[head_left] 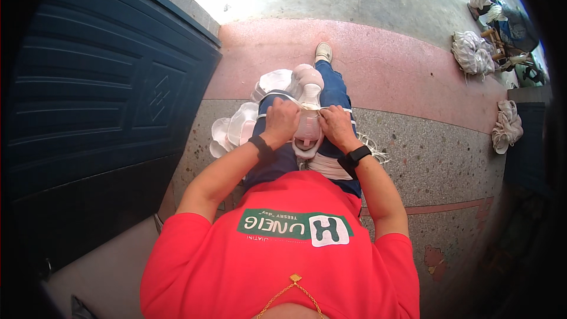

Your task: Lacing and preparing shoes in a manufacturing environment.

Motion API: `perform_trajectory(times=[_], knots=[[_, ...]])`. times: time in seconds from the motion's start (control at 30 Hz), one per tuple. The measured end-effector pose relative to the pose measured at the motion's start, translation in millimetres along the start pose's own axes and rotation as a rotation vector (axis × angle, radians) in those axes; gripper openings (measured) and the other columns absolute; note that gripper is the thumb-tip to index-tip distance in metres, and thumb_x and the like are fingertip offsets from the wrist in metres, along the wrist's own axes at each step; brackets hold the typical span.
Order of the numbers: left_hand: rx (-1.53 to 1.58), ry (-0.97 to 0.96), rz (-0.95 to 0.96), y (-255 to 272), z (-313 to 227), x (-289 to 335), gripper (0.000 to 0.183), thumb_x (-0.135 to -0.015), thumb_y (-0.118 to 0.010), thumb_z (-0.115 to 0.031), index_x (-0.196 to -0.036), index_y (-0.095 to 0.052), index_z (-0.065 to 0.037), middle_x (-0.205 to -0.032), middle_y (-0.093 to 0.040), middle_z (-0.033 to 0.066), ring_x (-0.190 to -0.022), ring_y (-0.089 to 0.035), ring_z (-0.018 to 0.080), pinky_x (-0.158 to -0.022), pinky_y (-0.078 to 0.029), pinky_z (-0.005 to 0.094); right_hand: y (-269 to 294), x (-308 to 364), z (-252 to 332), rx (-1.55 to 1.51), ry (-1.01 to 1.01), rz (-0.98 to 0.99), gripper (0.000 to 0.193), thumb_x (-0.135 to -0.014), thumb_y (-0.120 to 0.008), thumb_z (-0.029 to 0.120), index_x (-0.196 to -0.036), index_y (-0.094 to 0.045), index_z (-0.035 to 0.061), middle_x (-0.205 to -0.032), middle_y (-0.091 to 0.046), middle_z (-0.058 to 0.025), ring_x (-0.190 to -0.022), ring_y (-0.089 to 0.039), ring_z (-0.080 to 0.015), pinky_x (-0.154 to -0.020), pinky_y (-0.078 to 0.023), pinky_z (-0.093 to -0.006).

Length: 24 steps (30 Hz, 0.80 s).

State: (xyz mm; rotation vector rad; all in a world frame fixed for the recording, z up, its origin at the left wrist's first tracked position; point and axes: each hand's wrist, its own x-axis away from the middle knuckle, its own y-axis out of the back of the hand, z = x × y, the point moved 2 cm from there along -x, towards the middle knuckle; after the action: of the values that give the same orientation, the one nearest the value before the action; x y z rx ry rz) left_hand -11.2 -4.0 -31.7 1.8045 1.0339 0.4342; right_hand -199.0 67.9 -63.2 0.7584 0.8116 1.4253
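A pale pink shoe upper (306, 119) lies across my thighs, its heel opening toward me. A rounded pink and white piece (310, 82), apparently another upper, sits just beyond it. From either side, my left hand (282, 119) and my right hand (338, 127) pinch a thin white lace (310, 106) that crosses between the two pieces. Both hands have curled fingers. Whether the lace is knotted or only drawn across is too small to tell. More loose white laces (373, 149) hang beside my right thigh.
White shoe uppers (239, 124) are piled by my left leg. A dark blue panelled door (112, 88) stands at the left. At far right lie bundles of white uppers (472, 53), another bundle (507, 127) and a wooden-framed seat (496, 44).
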Motion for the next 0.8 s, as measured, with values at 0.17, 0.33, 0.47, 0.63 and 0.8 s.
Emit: perform_trajectory(times=[0.17, 0.33, 0.47, 0.63, 0.8], knots=[[-0.033, -0.137, 0.201, 0, -15, -47, 0.017, -0.082, -0.072, -0.021, -0.088, -0.074, -0.006, -0.093, -0.070, 0.0149, -0.099, -0.060, 0.0361, -0.084, -0.052, 0.0463, -6, 3, -2, -0.165, 0.060, -0.186, 0.015, -0.089, -0.065, 0.015, -0.099, -0.070, 0.0052, -0.091, -0.068, -0.0137, -0.093, -0.063, -0.0348, -0.084, -0.048, -0.0483], [-0.025, -0.178, 0.445, -17, -2, -71, 0.016, -0.080, -0.072, -0.020, -0.085, -0.074, -0.005, -0.090, -0.071, 0.0161, -0.096, -0.064, 0.0353, -0.083, -0.054, 0.0437, 4, -5, 4, -0.126, 0.075, -0.068, 0.010, -0.086, -0.063, 0.012, -0.089, -0.070, 0.0067, -0.088, -0.068, -0.0150, -0.091, -0.063, -0.0354, -0.082, -0.048, -0.0475], [0.446, 0.103, 0.441, -12, 8, -71, 0.017, -0.081, -0.074, -0.012, -0.095, -0.071, -0.003, -0.088, -0.071, 0.0116, -0.083, -0.067, 0.0235, -0.076, -0.054, 0.0340, 3, -12, 21, 0.296, 0.247, -0.054, 0.011, -0.081, -0.063, 0.013, -0.088, -0.071, 0.0083, -0.090, -0.069, -0.0109, -0.094, -0.063, -0.0288, -0.081, -0.047, -0.0434], [0.957, 0.446, 0.460, -2, 6, -84, 0.042, -0.080, -0.080, -0.008, -0.117, -0.062, 0.003, -0.091, -0.070, 0.0061, -0.080, -0.065, 0.0116, -0.072, -0.052, 0.0258, 16, -20, 27, 0.413, 0.353, -0.089, 0.009, -0.080, -0.064, 0.016, -0.084, -0.070, 0.0113, -0.099, -0.064, -0.0056, -0.099, -0.057, -0.0236, -0.081, -0.042, -0.0401], [0.978, 0.490, 0.550, 1, -10, -98, 0.048, -0.077, -0.082, -0.009, -0.120, -0.064, 0.003, -0.093, -0.070, 0.0084, -0.084, -0.066, 0.0131, -0.074, -0.052, 0.0262, 149, -19, 74, -0.056, 0.429, -0.552, 0.011, -0.082, -0.061, 0.000, -0.088, -0.064, 0.0087, -0.092, -0.062, -0.0102, -0.094, -0.061, -0.0283, -0.082, -0.046, -0.0408]])
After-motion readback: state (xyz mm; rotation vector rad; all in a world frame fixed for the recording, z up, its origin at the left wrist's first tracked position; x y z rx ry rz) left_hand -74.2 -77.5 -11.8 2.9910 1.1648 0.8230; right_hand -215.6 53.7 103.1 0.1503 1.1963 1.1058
